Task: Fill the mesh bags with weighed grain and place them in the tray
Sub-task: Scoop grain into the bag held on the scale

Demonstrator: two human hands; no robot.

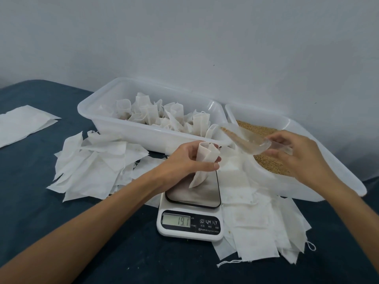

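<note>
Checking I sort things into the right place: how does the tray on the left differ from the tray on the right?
The left tray holds upright white mesh bags; the right tray holds loose brown grain. The left tray lies along the wall, the right tray runs at an angle toward the camera. The right hand holds a clear scoop over the right tray; no hand is over the left. Both are white plastic, rectangular and touch at one corner.
</note>
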